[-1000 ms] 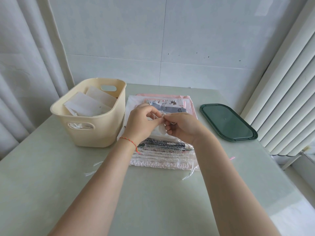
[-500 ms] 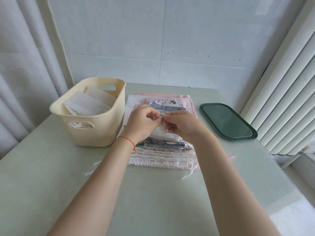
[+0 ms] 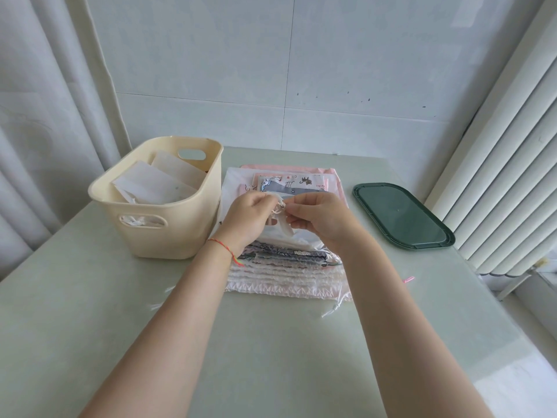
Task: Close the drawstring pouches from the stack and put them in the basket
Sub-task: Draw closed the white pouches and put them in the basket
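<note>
Tabletop of pale green stone (image 3: pixel 90 342) carries everything before you. Your cream plastic basket (image 3: pixel 168 233), at your left, already holds flat white pouches (image 3: pixel 153 185). Just right of it lies the stack of patterned fabric drawstring pouches (image 3: pixel 286 267), and a dark green oval plastic tray (image 3: pixel 401 215) sits well apart on the far right. Your left hand (image 3: pixel 247 218) and right hand (image 3: pixel 319 218) meet above the stack, fingertips nearly touching, each pinching the cord at the mouth of a small white drawstring pouch (image 3: pixel 283 227) (it hangs between them, over the pile).
</note>
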